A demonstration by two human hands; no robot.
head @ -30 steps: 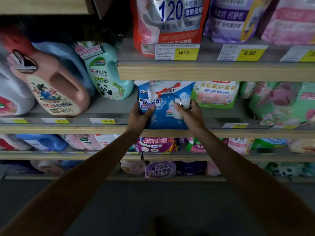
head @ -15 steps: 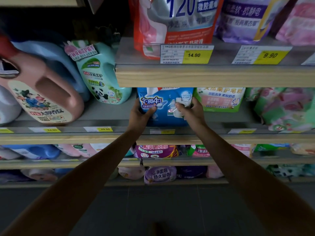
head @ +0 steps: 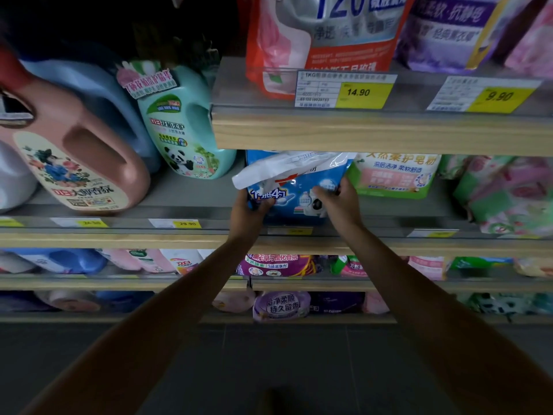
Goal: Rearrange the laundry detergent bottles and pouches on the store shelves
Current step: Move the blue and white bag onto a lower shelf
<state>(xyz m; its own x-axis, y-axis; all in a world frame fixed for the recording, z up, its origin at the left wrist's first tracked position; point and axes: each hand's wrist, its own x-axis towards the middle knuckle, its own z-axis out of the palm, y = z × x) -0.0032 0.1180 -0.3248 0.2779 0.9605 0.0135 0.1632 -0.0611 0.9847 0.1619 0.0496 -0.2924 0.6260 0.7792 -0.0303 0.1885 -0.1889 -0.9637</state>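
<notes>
A blue detergent pouch (head: 294,187) with a white top stands on the middle shelf (head: 191,202), its top folded forward under the shelf above. My left hand (head: 250,212) grips its lower left edge and my right hand (head: 339,203) grips its right side. A green and white pouch (head: 395,175) stands right beside it. To the left stand a teal bottle with a panda (head: 182,124), a blue bottle (head: 104,97) behind it and a pink bottle with a handle (head: 77,151).
The upper shelf (head: 374,133) overhangs the pouch and bears a red and silver pouch (head: 323,34) and a purple pouch (head: 449,28). Floral pink-green pouches (head: 505,193) lie at the right. Lower shelves hold more bottles and pouches (head: 278,263). Dark floor lies below.
Both hands have pushed the blue pouch further back under the upper shelf, and its white top has bent forward. The view has moved closer to the shelves.
</notes>
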